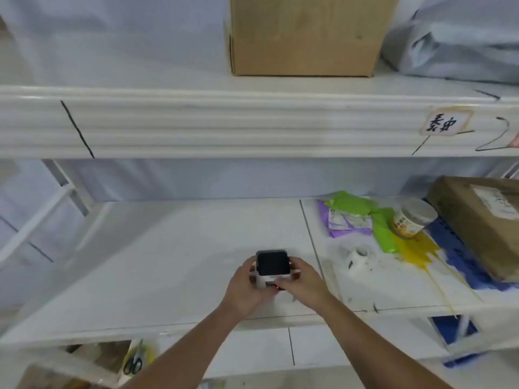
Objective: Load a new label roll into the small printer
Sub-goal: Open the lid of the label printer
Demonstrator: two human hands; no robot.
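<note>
Right, both hands are on the small printer, which sits on the white middle shelf just below centre of view. The left hand wraps the printer's side from seven o'clock, fingers curled against its white body, and the right hand clamps the other side from five o'clock, thumb lying across the front edge where a small red light glows. The printer's dark square lid faces up toward the camera and looks shut. Off at three o'clock from the printer, near but apart from it, a white label roll lies on the shelf, its hollow core turned upward. Further out toward two o'clock there is a heap of green and purple packets, a small jar with a pale lid tipped over them, a yellow sheet and something blue beneath a brown parcel at the right edge. Up at twelve o'clock, on the upper shelf, stands a cardboard box, with a grey bag beside it at one o'clock. A handwritten tag is stuck to that shelf's front edge. Down at seven o'clock, below the shelf, a pair of scissors with black handles shows.
</note>
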